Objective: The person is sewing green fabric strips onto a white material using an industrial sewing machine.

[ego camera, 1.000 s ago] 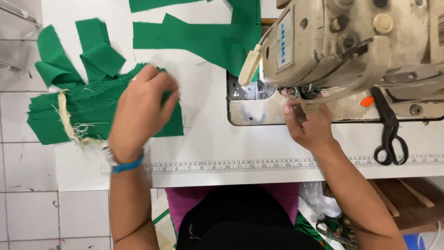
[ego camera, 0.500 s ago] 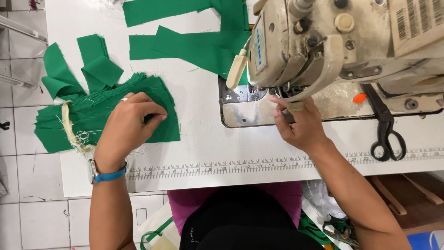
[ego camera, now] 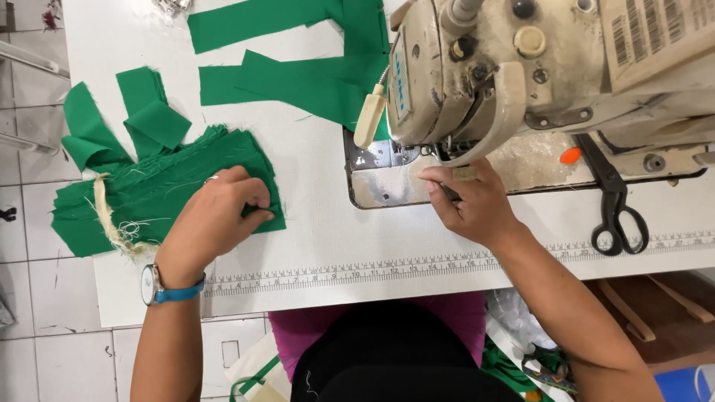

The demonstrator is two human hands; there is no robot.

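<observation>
Nearest, along the front edge of the white table (ego camera: 313,231), a printed ruler strip (ego camera: 357,269). Just beyond it, left hand (ego camera: 220,216), blue-strapped watch (ego camera: 156,286) at the wrist, resting on the stack of green fabric pieces (ego camera: 149,197) at the table's left; fingers (ego camera: 257,201) curled down and closed on the stack's right-hand corner, seemingly pinching the top layers. Looks like the picking-up step: separating a piece from the pile. Lifting only one ply would call for a light pinch and a slide of the thumb, since the layers lie flush. Frayed pale cord (ego camera: 108,219) across the stack's left end. Right hand (ego camera: 473,205) farther right, on the metal plate (ego camera: 380,179) under the sewing machine (ego camera: 521,67), fingers bent close together by the needle area; whether gripping anything, cannot tell. Black scissors (ego camera: 617,201) lying to its right. Farthest off, folded green pieces (ego camera: 141,119) and long green strips (ego camera: 298,78), apart from both hands
</observation>
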